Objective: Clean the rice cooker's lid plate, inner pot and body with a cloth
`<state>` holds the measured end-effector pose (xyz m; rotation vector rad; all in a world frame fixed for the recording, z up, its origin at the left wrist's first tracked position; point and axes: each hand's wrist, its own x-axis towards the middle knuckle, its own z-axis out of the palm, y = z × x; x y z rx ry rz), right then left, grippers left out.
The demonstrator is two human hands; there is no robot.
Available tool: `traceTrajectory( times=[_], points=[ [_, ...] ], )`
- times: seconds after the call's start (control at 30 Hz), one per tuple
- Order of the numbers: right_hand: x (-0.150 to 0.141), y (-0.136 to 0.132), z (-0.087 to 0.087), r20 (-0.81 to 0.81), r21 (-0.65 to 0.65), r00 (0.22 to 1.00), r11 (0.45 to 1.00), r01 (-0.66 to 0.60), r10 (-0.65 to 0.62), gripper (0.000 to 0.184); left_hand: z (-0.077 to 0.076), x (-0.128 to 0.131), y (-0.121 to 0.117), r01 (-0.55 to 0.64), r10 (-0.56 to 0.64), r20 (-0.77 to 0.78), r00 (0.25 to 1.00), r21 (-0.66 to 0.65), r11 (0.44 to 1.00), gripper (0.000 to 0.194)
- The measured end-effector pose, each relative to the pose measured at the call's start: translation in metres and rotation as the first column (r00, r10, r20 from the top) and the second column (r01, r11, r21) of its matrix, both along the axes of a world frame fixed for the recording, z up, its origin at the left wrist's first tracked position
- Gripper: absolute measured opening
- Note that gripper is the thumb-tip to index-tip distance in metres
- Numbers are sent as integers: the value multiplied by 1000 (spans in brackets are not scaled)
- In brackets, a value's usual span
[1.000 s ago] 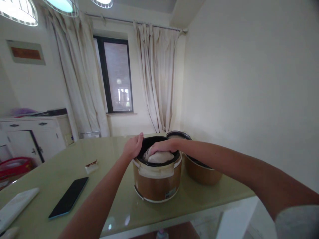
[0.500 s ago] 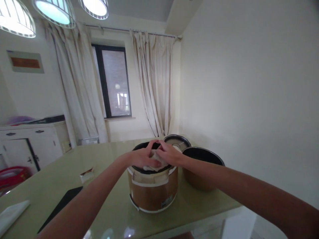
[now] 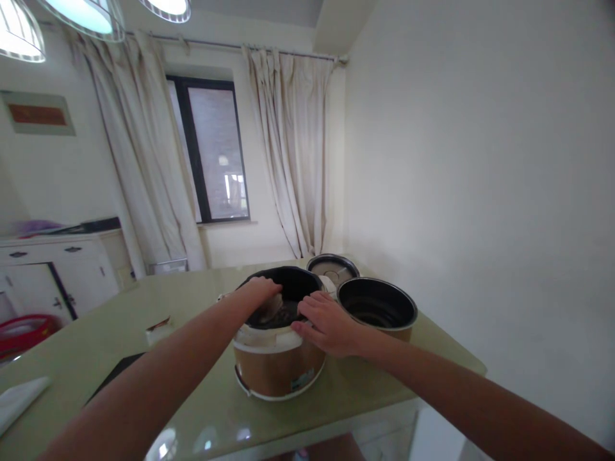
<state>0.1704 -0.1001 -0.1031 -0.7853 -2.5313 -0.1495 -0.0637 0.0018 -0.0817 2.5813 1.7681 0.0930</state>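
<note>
One pale green table (image 3: 365, 387). One brown cooker (image 3: 276, 374) with cream collar, set on it. One dark-lined pot (image 3: 377, 302), placed just right of the cooker. One round lid (image 3: 333, 272), laid behind. Two hands: cooker rim clasped between fingers and thumb of the right hand (image 3: 329, 325); one pale cloth (image 3: 272, 309), inside the cooker, bunched beneath the left hand (image 3: 264, 289), fingertips partly hidden.

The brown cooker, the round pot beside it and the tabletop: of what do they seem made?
Cooker: shell perhaps painted metal, brown with a soft sheen; its off-white collar looks like moulded plastic.
Pot: probably metal, from its thin, bright rim; the dark, faintly glossy inside may be non-stick coating.
Tabletop: smooth and glossy, with bright reflections; perhaps glass or polished stone.
</note>
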Motion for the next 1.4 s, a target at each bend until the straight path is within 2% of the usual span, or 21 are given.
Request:
traceTrajectory(
  times=[0.13, 0.2, 0.37, 0.43, 0.5, 0.57, 0.63, 0.67, 0.73, 0.83, 0.93, 1.0, 1.13, 1.23, 1.4],
  points=[
    [-3, 1, -7, -47, 15, 999, 1000, 18, -17, 33, 6, 15, 2, -2, 5, -97, 995, 32, 999, 63],
    [-5, 0, -10, -81, 27, 996, 999, 27, -24, 30, 10, 28, 5, 7, -4, -84, 996, 39, 999, 63],
    [-9, 2, -19, -178, 21, 984, 999, 31, -27, 23, 18, 61, 6, 5, -10, 65, 998, 77, 997, 57],
    [-9, 2, -22, -234, 0, 972, 1000, 6, -6, 22, 20, 66, 0, 20, -28, 202, 979, 41, 999, 59],
    [-9, 2, -28, -319, -21, 948, 999, -30, 22, 21, 21, 64, -10, 108, -90, 374, 923, -28, 994, 55],
    [-10, 2, -36, -421, -27, 906, 998, -54, 37, 20, 24, 55, -23, 268, -185, 481, 857, -108, 957, 42],
    [-11, 2, -43, -510, -22, 860, 999, -48, 30, 19, 28, 41, -37, 398, -274, 450, 850, -207, 894, 29],
    [-12, 2, -47, -544, -15, 838, 999, -40, 25, 18, 31, 33, -43, 426, -310, 395, 865, -253, 868, 25],
    [-14, 3, -52, -597, 2, 802, 1000, -22, 18, 14, 38, 16, -54, 407, -354, 218, 909, -297, 864, 24],
    [-16, 8, -57, -621, 64, 782, 998, -14, 51, 10, 49, -10, -59, 342, -369, -69, 927, -251, 906, 40],
    [-20, 13, -61, -605, 170, 790, 985, 13, 94, 11, 55, -31, -51, 278, -307, -228, 924, -151, 949, 59],
    [-24, 15, -63, -617, 227, 780, 973, 50, 104, 14, 53, -36, -42, 226, -225, -277, 934, -31, 974, 60],
    [-31, 15, -67, -649, 258, 754, 961, 100, 96, 14, 40, -24, -22, 91, -40, -268, 963, 182, 979, 57],
    [-34, 15, -69, -669, 271, 737, 956, 114, 101, 15, 32, -3, -7, 11, 8, -110, 994, 164, 986, 51],
    [-35, 17, -71, -686, 277, 719, 954, 115, 113, 15, 20, 40, 7, -23, 6, 118, 993, 140, 990, 48]
  ],
)
